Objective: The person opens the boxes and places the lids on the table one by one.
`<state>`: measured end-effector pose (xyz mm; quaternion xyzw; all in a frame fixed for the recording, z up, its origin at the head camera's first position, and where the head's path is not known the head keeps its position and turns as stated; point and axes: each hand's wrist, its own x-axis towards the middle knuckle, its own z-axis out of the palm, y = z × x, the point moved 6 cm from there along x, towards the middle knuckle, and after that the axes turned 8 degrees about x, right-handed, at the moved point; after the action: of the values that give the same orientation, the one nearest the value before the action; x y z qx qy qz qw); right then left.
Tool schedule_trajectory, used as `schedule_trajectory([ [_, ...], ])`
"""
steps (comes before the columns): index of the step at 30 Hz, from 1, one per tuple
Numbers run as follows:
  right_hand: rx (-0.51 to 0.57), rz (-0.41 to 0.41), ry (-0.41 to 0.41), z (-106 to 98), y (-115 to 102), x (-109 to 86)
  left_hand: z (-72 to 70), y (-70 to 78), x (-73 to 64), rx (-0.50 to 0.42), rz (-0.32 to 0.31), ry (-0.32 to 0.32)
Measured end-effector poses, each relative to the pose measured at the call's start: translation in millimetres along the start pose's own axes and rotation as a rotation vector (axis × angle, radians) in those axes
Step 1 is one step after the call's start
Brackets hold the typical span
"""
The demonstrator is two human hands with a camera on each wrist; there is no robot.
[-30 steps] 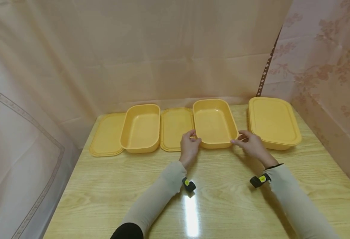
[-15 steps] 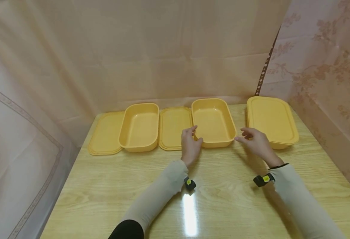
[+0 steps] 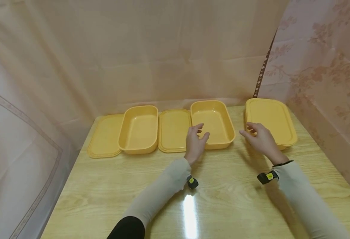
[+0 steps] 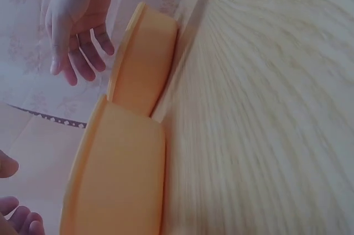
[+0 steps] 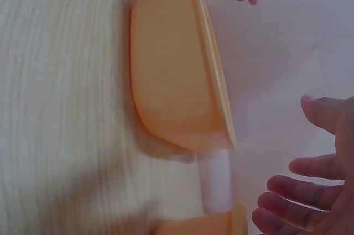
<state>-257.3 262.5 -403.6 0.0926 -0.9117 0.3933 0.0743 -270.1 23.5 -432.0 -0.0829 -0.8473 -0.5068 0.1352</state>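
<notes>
An open-topped yellow food container [image 3: 215, 121] sits between my hands, right of the table's middle. My left hand [image 3: 195, 146] hovers above its near left corner, thumb and fingers spread apart, holding nothing. To its right, my right hand [image 3: 263, 141] is raised in front of a lidded yellow container [image 3: 272, 119], also with nothing in its fingers. In the left wrist view, the open container's side [image 4: 119, 174] is apart from the fingers. The right wrist view has a gap between the same container [image 5: 171, 63] and my right fingers [image 5: 298, 191].
A flat yellow lid [image 3: 175, 129] lies left of that container. Further left come a second open container [image 3: 140, 129] and another lid [image 3: 104, 137], partly under or against it. The row stands at the back of the wooden table [image 3: 127, 186], before a hanging curtain [image 3: 151, 49].
Both hands have let go of the open container and risen from it. The left hand has shifted right over its corner; the right hand has moved right toward the lidded container.
</notes>
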Motion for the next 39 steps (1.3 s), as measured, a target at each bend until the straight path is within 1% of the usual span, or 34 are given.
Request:
schedule_trajectory([
  [6, -0.041, 0.033, -0.012, -8, 1, 0.4, 11.9, 11.0, 0.4, -0.036, 0.044, -0.037],
  [10, -0.06, 0.04, -0.006, -13, 5, 0.2, 21.2, 20.1, 1.4, -0.057, 0.063, -0.075],
  [16, -0.084, 0.071, 0.004, -21, 15, -2.0, 34.7, 32.9, 0.0, -0.024, 0.073, -0.124],
  [20, -0.09, 0.093, 0.008, -25, 20, -3.5, 43.8, 38.6, -2.3, -0.01, 0.07, -0.158],
  [26, -0.103, 0.101, 0.019, -30, 25, -5.4, 54.4, 42.9, -4.8, -0.022, 0.068, -0.198],
  [31, -0.117, 0.117, 0.026, -33, 30, -6.2, 62.1, 43.8, -3.6, -0.021, 0.07, -0.194],
  [34, -0.126, 0.121, 0.025, -33, 33, -6.5, 66.7, 43.8, -4.2, -0.013, 0.05, -0.194],
  [39, -0.14, 0.131, 0.036, -34, 40, -6.9, 74.9, 45.4, -7.8, -0.009, 0.019, -0.218],
])
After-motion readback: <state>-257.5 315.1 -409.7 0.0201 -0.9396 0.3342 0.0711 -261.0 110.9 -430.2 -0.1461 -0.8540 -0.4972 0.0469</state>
